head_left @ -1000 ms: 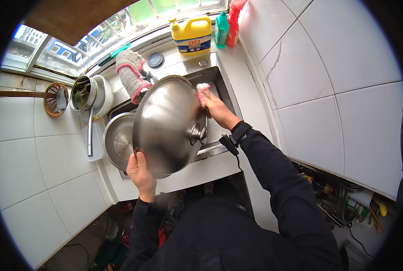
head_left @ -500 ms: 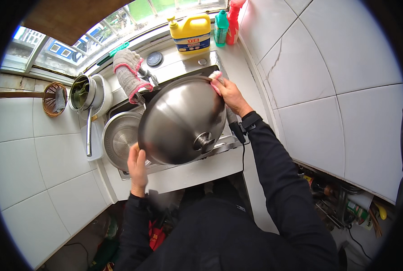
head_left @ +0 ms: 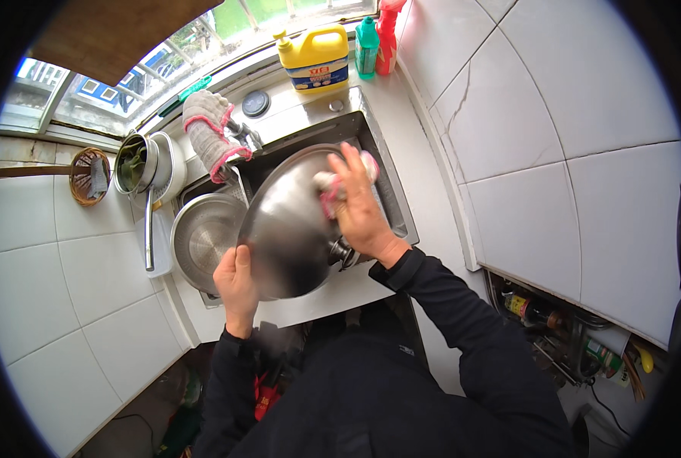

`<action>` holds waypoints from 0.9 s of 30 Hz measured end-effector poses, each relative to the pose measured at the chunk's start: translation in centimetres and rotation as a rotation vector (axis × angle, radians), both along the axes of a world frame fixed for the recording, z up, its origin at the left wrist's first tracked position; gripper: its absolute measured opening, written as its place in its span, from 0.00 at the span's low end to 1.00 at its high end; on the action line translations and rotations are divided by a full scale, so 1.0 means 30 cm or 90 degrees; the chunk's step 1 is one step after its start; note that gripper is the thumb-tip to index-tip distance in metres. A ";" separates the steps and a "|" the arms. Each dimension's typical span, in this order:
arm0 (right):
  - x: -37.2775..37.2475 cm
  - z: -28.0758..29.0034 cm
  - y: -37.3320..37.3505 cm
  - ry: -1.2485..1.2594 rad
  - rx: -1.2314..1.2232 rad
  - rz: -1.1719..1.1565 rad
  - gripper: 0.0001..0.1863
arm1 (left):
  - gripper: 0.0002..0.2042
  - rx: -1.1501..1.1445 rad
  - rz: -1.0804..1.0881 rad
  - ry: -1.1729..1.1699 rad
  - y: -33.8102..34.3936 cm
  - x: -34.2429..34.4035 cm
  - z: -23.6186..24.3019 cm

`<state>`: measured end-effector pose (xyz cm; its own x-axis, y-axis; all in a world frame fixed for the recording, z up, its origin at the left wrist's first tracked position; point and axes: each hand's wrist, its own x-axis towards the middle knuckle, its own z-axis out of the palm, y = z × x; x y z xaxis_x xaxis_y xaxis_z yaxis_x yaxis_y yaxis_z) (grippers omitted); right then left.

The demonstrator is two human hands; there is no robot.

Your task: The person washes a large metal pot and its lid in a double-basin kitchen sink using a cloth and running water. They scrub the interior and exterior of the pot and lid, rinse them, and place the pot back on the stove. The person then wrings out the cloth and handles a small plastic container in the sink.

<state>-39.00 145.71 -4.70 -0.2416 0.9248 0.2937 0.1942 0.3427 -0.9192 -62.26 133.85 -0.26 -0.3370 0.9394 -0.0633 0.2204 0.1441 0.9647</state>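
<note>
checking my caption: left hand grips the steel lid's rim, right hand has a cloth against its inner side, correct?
Not quite: in the head view, the right hand has the cloth against the outer, knobbed side of the steel lid, not the inner. The left hand does grip its rim.

From my end, the head view gives me a domed metal lid (head_left: 283,229) tilted above the sink (head_left: 401,206). I see the left hand (head_left: 237,294) gripping its lower left rim, thumb uppermost. The right hand (head_left: 363,217), fingers (head_left: 353,164) spread, keeps a pink-and-white cloth (head_left: 329,185) at the dome's upper right, above the knob (head_left: 342,252). Left of the lid I make out a shallow round metal pan (head_left: 207,240). A pink-edged grey cloth (head_left: 207,126) drapes the tap. Behind the sink, on the white tabletop (head_left: 302,311), I spot a yellow pump jug (head_left: 310,59) beside green (head_left: 366,52) and red bottles (head_left: 386,42).
</note>
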 end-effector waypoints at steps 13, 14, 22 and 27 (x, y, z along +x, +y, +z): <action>-0.106 0.083 -0.235 -0.317 0.145 0.121 0.35 | 0.19 0.026 0.167 -0.187 0.016 0.092 -0.065; -0.099 0.075 -0.219 -0.241 0.149 0.076 0.35 | 0.19 0.017 0.181 -0.211 0.013 0.094 -0.061; 0.076 -0.215 0.047 0.123 -0.439 -0.052 0.16 | 0.19 0.023 0.230 -0.237 0.009 0.121 -0.026; 0.059 -0.186 -0.119 0.500 -0.471 -0.171 0.20 | 0.19 0.034 0.221 -0.216 0.031 0.157 -0.039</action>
